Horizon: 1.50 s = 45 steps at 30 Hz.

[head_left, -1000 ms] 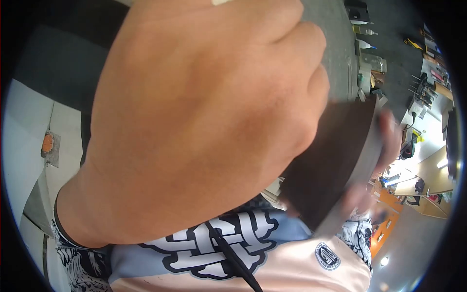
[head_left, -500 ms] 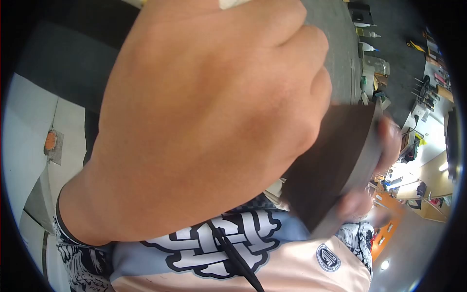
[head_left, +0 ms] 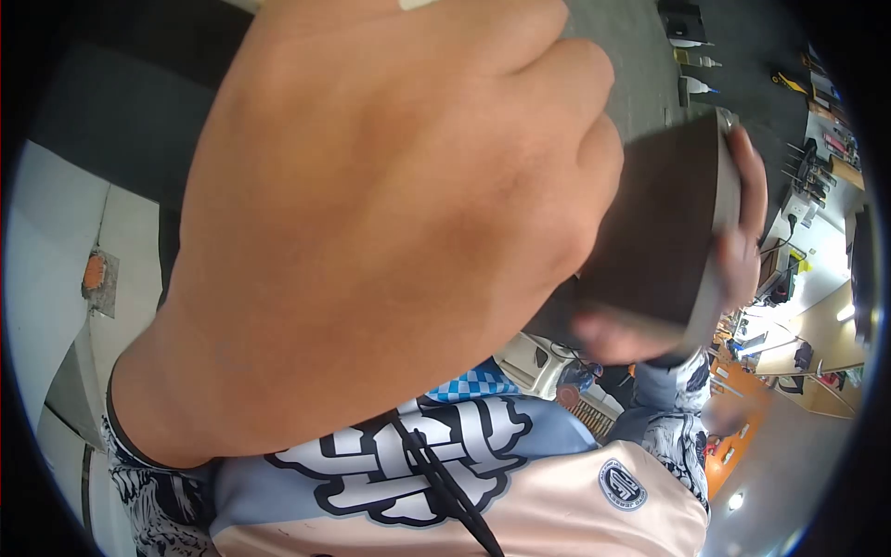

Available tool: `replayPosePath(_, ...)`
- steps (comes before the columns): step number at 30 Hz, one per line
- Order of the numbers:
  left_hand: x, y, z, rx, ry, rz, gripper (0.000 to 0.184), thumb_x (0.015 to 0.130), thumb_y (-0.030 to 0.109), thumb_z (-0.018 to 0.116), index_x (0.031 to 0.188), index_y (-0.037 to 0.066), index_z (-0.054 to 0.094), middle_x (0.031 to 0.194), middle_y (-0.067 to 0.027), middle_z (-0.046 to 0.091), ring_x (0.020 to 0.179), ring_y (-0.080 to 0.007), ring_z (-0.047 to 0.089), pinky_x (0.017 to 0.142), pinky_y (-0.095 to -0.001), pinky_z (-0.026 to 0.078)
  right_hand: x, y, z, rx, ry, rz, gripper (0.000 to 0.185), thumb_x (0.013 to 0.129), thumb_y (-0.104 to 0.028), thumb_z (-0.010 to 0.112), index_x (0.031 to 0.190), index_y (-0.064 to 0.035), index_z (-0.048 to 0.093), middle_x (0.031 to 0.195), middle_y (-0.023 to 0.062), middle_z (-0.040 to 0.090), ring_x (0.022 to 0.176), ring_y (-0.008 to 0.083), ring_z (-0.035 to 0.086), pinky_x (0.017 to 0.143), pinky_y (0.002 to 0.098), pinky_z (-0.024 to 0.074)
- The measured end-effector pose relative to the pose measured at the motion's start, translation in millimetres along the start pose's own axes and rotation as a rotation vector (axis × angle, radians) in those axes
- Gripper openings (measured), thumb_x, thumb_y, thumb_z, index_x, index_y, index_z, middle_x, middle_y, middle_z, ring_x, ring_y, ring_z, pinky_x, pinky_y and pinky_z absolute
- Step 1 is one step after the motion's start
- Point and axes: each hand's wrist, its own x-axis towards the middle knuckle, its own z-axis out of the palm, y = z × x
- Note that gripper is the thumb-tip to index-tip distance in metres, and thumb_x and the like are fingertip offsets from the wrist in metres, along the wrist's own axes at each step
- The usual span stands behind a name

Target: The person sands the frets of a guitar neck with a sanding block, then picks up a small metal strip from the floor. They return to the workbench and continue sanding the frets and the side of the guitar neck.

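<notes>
My left hand (head_left: 399,213) fills much of the view, its back to the camera and its fingers curled into a fist. What it holds, if anything, is hidden. A small pale patch shows at the top edge above it. To the right, a dark brown flat-sided block (head_left: 664,223) is gripped by my right hand (head_left: 742,223), fingers along its far edge and thumb across the lower side. The block's left part lies behind my left hand's knuckles, so whether they touch cannot be made out. My right hand is slightly blurred.
Bottles (head_left: 696,88) and tools stand on a dark surface at upper right. Beyond are a power strip with a plug (head_left: 796,209) and an orange panel (head_left: 733,418). Black cords (head_left: 445,483) hang over the shirt front.
The block and my right hand have moved up and tilted, uncovering a pale object and blue checked cloth below. My left hand has shifted only slightly.
</notes>
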Motion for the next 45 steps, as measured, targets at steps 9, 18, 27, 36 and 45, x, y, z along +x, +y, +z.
replayPosePath(9,4.4,0.6,-6.4,0.046,-0.056,0.015,0.066,0.053,0.035,0.09,0.114,0.015,0.073,0.109,-0.0024,0.067,0.113,-0.0245,0.063,0.107,-0.0489,0.038,35.2,33.2,-11.7,-0.365,-0.155,-0.423,0.099,0.078,-0.046,0.086,0.151,-0.0105,0.03,0.149,0.0334,0.036,0.136,0.0463,0.047,0.102,0.0511,0.0524)
replayPosePath(18,2.5,-4.2,-7.9,0.084,-0.037,0.091,0.067,0.057,0.036,0.091,0.118,0.016,0.073,0.111,-0.0027,0.068,0.114,-0.0248,0.062,0.108,-0.0486,0.036,34.1,78.2,-10.0,0.321,-0.01,-0.017,0.08,0.092,-0.026,0.076,0.156,-0.0089,0.031,0.145,0.0132,0.048,0.131,0.0254,0.054,0.106,0.0399,0.0478)
replayPosePath(27,-17.5,-42.9,4.7,0.137,-0.121,0.068,0.066,0.065,0.046,0.086,0.123,0.016,0.072,0.116,-0.0037,0.069,0.114,-0.0267,0.063,0.108,-0.0499,0.036,39.0,48.8,41.0,0.481,-0.022,0.064,0.096,0.081,-0.035,0.088,0.154,-0.0093,0.031,0.135,0.0127,0.046,0.125,0.026,0.052,0.104,0.0397,0.0458)
replayPosePath(36,-16.3,-52.4,5.7,0.179,-0.099,0.126,0.055,0.073,0.035,0.082,0.122,0.012,0.07,0.119,-0.0052,0.07,0.115,-0.0299,0.063,0.109,-0.0502,0.037,31.6,37.1,55.3,0.143,-0.333,-0.327,0.078,0.079,-0.031,0.088,0.144,-0.0079,0.053,0.137,0.0194,0.046,0.137,0.042,0.044,0.111,0.051,0.0434)
replayPosePath(45,-19.5,-60.4,3.2,0.183,-0.116,0.134,0.055,0.073,0.039,0.082,0.118,0.01,0.071,0.118,-0.0067,0.07,0.113,-0.0284,0.064,0.108,-0.0486,0.038,54.8,55.6,58.1,-0.291,-0.101,-0.785,0.068,0.074,-0.024,0.089,0.134,-0.0095,0.059,0.131,0.0184,0.053,0.126,0.0357,0.051,0.107,0.0509,0.0444)
